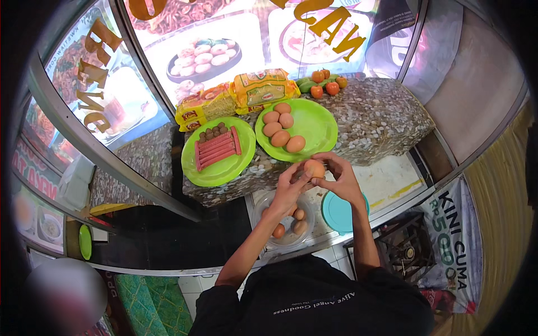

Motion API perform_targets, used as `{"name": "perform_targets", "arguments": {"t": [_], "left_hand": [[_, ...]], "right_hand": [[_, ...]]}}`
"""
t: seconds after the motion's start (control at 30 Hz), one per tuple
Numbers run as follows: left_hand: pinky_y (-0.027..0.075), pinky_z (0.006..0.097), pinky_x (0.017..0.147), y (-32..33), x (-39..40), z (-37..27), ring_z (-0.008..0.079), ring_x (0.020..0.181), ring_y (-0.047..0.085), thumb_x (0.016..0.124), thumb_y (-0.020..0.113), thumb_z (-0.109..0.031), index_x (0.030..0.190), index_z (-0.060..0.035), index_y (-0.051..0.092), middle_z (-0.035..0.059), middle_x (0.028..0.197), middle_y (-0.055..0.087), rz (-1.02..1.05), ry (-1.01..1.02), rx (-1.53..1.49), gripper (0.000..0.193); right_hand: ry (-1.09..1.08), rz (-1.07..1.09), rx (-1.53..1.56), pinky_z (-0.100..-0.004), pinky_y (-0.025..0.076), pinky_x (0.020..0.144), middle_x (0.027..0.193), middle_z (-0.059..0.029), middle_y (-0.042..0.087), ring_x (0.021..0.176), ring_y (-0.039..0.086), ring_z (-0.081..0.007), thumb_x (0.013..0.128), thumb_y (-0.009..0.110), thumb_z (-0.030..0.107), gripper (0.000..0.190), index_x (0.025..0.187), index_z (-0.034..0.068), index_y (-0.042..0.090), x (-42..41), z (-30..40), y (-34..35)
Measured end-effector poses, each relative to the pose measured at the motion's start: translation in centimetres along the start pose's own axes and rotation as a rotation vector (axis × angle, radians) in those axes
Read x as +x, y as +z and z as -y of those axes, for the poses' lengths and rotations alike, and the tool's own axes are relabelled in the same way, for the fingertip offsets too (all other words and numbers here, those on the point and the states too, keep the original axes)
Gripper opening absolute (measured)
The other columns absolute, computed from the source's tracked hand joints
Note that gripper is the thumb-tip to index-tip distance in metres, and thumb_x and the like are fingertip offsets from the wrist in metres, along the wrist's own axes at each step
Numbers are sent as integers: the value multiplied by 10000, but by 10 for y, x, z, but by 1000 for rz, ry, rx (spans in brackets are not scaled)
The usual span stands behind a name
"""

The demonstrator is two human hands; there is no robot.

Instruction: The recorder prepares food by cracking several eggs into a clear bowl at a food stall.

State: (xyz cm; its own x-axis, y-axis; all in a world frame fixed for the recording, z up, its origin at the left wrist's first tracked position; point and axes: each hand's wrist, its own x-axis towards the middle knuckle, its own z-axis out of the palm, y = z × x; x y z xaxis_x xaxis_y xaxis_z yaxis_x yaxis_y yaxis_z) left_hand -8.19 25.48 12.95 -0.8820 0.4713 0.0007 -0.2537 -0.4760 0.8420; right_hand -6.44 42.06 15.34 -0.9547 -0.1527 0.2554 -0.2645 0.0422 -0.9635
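Observation:
One brown egg (314, 168) is held up between the fingertips of my left hand (290, 181) and my right hand (341, 178). Just beyond it lies a green plate (318, 122) with several brown eggs (280, 138) grouped on its left half. Beneath my left forearm stands a clear plastic tub (310, 235) with more eggs (299, 227) inside, partly hidden by the arm. A turquoise round lid (338, 213) rests beside the tub, under my right wrist.
Another green plate (191, 170) carries red sausages (217, 150) and meatballs (215, 131). Yellow noodle packs (265, 90) stand behind, with tomatoes (332, 88) and green vegetables (307, 86) on the pebble-patterned ledge (378, 113). Glass panes with metal frames (143, 59) enclose the stall. A gas burner (408, 253) sits lower right.

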Motion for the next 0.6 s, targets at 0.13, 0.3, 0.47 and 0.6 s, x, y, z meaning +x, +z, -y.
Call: {"name": "perform_targets", "arguments": {"t": [0.13,0.3,0.47,0.6], "left_hand": [[556,297,825,8,21,-7,170,1030,564,901,612,-213,1256,33,447,103,1173,510,-44,115,109,463],[514,306,843,2,44,-25,173,1046,558,872,654,-237,1283,11,440,105,1179,533,4,174,289,526],[458,319,889,-12,53,-45,176,1037,563,815,703,-222,1244,19,481,131,1166,535,-28,335,657,541],[438,343,923,-27,64,-56,236,1091,557,765,727,-162,1136,13,579,145,1171,560,-195,528,920,436]], "right_hand": [[-80,-21,-10,-317,456,919,1131,-84,596,1064,559,-170,707,753,21,516,1182,1,552,19,7,-10],[-34,35,-121,-313,487,874,1151,-83,594,1058,566,-169,743,727,56,459,1171,-17,577,49,6,-33],[-22,104,-65,-307,506,832,1130,-82,610,1032,580,-160,741,732,92,443,1157,3,606,85,-7,-48],[-2,117,-215,-306,505,851,1114,-97,617,1025,589,-172,728,740,105,479,1174,8,594,115,-22,-59]]}}
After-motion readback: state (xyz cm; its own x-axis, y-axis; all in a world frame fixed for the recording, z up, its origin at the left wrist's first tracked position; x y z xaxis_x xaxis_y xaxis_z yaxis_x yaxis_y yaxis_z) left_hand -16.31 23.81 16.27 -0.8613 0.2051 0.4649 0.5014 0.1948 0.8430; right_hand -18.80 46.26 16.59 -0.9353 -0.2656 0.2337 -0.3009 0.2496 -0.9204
